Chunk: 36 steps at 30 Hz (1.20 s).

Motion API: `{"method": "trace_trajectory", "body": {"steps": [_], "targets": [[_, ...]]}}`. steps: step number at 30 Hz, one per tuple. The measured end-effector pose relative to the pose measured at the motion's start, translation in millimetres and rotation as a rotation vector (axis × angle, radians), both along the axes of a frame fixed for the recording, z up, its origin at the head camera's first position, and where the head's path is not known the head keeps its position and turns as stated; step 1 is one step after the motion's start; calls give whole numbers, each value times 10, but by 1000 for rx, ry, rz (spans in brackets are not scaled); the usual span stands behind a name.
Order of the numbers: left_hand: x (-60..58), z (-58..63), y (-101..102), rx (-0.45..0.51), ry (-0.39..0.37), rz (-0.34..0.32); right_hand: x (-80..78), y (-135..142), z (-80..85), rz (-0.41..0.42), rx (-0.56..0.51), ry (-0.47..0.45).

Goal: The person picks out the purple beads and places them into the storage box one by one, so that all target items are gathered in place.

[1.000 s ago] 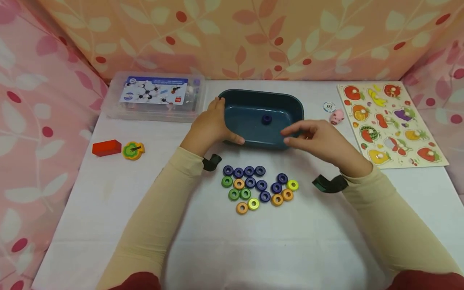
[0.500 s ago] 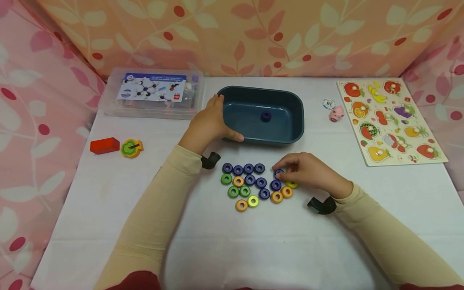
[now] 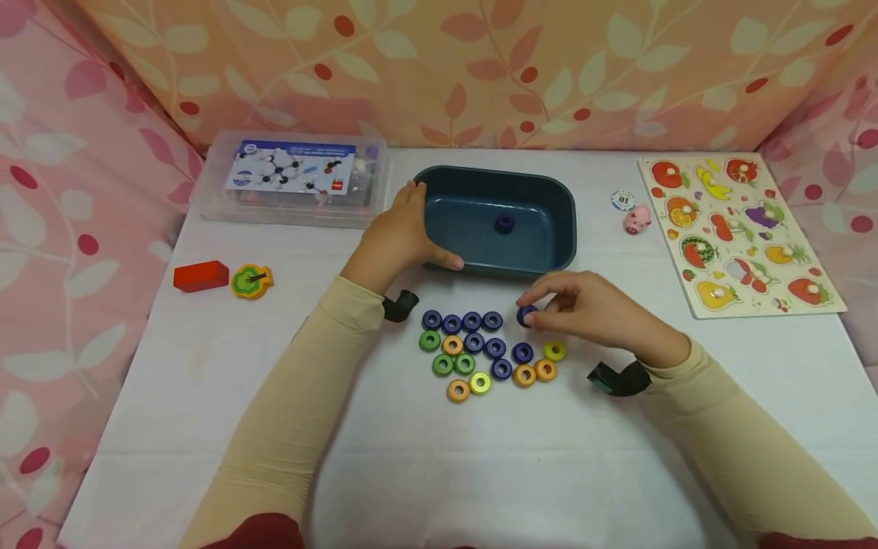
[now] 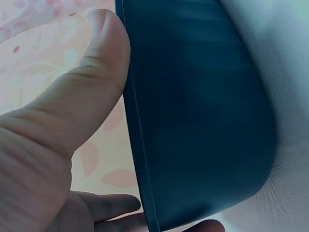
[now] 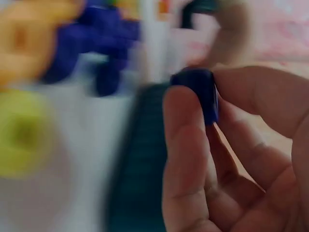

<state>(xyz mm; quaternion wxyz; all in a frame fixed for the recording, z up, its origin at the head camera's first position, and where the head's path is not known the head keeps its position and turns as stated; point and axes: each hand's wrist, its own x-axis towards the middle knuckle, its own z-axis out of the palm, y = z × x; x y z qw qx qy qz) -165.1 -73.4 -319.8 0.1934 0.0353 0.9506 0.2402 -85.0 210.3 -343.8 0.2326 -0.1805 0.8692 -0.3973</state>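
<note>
Purple-blue, glossy ring-shaped bead [image 3: 523, 313] sits pinched between the thumb and forefinger of the bare right hand [image 3: 593, 313]; we judge it to be off the white cloth-covered table [image 3: 535, 473], just on the near side of the dark teal, rounded rectangular tub [image 3: 473, 236] and just beyond the loose group of purple, green, orange and yellow rings [image 3: 473, 350]; a fingertip pinch seems to us the natural hold for so small and smooth a piece; the group lies in front of the tub, where, we think, both hands can reach it easily; a second purple ring [image 3: 504, 223] lies inside the tub, right of its middle.

At the tub's left end we see the bare left hand [image 3: 398, 238] gripping it, thumb along the near rim and fingers at the far corner; we read this spread hold as a way to steady the tub; the left forearm slants in from the lower left; the right one slants in from the lower right, its fingers pointing left, with the thumb nearer the person and the forefinger on the far side of the bead.
</note>
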Motion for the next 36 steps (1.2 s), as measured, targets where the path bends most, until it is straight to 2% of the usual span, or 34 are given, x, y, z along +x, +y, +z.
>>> {"method": "trace_trajectory", "body": {"steps": [4, 7, 9, 12, 15, 18, 23, 26, 28, 32, 36], "targets": [[-11, -16, 5, -3, -3, -1, -239, -18, 248, -191, -49, -32], [-13, -38, 13, -6, -12, -2, -488, -80, 239, -289, -39, -32], [-13, -55, 23, -10, -21, -3, -645, -140, 156, -292, 5, -19], [-9, -79, 45, -14, -28, -3, -822, -231, 7, -243, 109, 4], [-2, -85, 67, -13, -27, -5, -925, -284, -89, -180, 215, 18], [4, -72, 79, -16, -19, -9, -978, -282, -106, -140, 278, 45], [8, -45, 75, -31, -18, -1, -901, -223, 21, -177, 221, 31], [5, -41, 65, -30, -21, 1, -722, -176, 124, -210, 121, -24], [4, -38, 56, -28, -21, 2, -559, -152, 164, -203, 66, -55], [4, -25, 34, -24, -16, 7, -252, -178, 117, -82, 16, -104], [-3, -13, 18, -20, -15, 9, -108, -279, -74, 62, 43, -92]]}}
